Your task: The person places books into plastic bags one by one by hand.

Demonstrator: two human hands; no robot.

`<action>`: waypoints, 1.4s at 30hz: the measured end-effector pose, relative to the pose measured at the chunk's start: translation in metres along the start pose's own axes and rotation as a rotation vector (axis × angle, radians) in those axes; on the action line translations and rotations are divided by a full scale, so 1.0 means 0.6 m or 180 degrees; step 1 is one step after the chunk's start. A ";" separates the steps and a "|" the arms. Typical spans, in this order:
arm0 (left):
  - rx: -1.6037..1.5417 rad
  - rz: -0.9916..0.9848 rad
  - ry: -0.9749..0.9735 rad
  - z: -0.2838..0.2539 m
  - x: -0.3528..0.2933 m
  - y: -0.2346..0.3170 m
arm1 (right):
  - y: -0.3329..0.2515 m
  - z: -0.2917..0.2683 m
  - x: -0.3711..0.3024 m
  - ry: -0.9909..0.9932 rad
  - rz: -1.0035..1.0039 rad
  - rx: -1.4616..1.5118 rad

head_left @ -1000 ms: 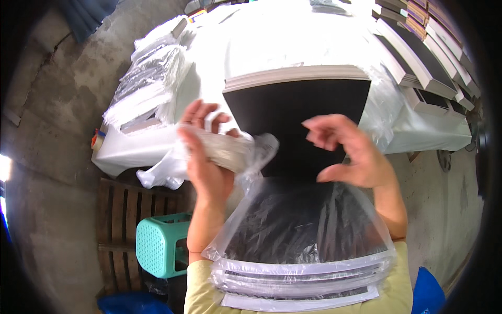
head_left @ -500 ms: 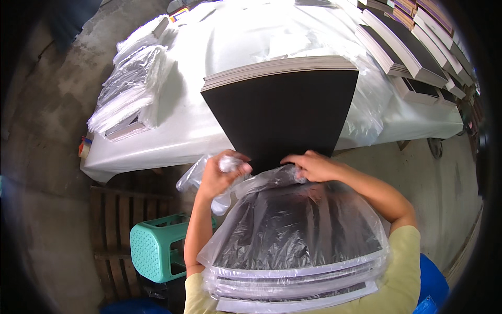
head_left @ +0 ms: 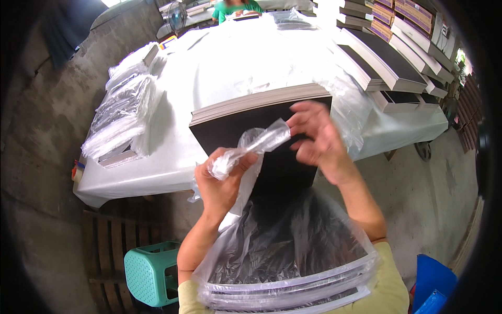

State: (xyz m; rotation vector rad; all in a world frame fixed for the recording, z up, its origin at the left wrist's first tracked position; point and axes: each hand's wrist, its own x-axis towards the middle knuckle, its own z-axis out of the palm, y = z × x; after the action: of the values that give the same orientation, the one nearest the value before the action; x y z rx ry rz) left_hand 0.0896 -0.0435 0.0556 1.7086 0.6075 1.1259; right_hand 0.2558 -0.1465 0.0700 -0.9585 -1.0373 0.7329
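Observation:
My left hand (head_left: 219, 180) is closed around a bunched strip of clear plastic film (head_left: 256, 146). The strip's upper end reaches the fingertips of my right hand (head_left: 319, 138), whose thumb stands apart from its fingers; motion blurs this hand, and whether it touches the film is unclear. Behind both hands a thick stack of black boards (head_left: 282, 162) with pale edges leans from the table edge toward me. Against my body rests a plastic-wrapped stack of black sheets (head_left: 293, 246), its pale edges facing me.
White sheeting covers the table (head_left: 141, 183). Plastic-wrapped bundles (head_left: 120, 115) are piled at its left, and black boards (head_left: 387, 57) at its right. A green stool (head_left: 149, 275) stands lower left. Across the table sits a person in green (head_left: 235, 9), near a fan (head_left: 175, 18).
My right hand has lifted off the wrapped stack, up in front of the leaning boards. My left hand has pulled the film strip up and stretched it. The view has tilted upward.

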 end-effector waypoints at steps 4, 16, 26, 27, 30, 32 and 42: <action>0.0128 -0.0098 -0.0289 0.011 -0.014 0.002 | 0.024 0.017 -0.002 -0.0182 -0.0630 -0.0409; -0.0103 0.0145 -0.0780 0.030 -0.012 0.005 | 0.015 0.023 -0.017 0.0317 -0.0527 -0.0896; -0.0865 -0.0310 -0.1044 0.017 -0.015 -0.002 | 0.017 0.006 -0.010 0.0024 -0.0364 -0.0498; -0.0802 -0.0318 -0.1107 0.015 -0.017 -0.004 | 0.014 0.005 -0.010 -0.0067 -0.0341 -0.0584; -0.0737 -0.0588 -0.1119 0.015 -0.018 -0.002 | -0.005 0.012 -0.011 0.0198 0.0065 -0.0208; -0.0696 -0.0668 -0.1062 0.018 -0.018 0.003 | -0.003 0.011 -0.013 0.0279 0.0108 -0.0390; -0.0394 -0.0582 -0.1115 0.025 -0.020 -0.016 | 0.026 0.012 -0.020 0.0229 -0.0094 -0.1024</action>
State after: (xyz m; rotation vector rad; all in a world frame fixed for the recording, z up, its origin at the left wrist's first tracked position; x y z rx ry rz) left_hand 0.0988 -0.0558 0.0405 1.6552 0.4528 0.6994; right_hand 0.2439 -0.1485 0.0531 -1.2335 -1.1237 0.5107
